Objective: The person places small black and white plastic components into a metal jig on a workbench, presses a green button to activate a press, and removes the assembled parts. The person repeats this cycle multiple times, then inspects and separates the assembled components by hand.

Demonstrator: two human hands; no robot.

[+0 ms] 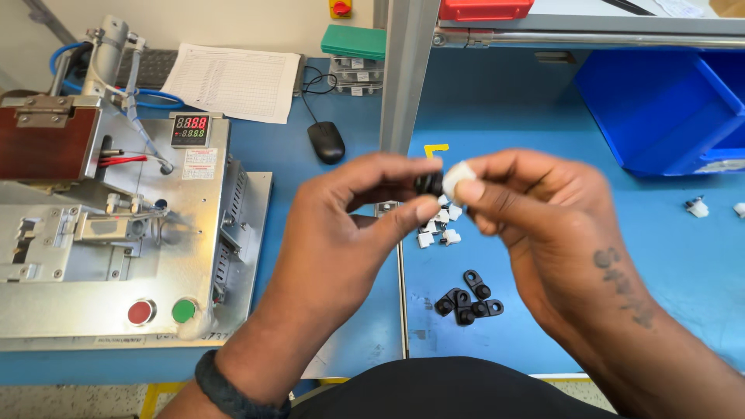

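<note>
**Black and white parts meeting above the desk**

Blue desk carries everything: a metal press fixture with red and green buttons stands at the left, and a blue bin sits at the far right. Both hands are raised over the middle. The left hand pinches a small black part between thumb and fingers; the right hand pinches a white clip against it. The two parts touch, but whether they are fully joined cannot be told. Below, a few loose white clips and a small heap of black lugs lie unpaired, so by the look of it more pairs remain.
</note>
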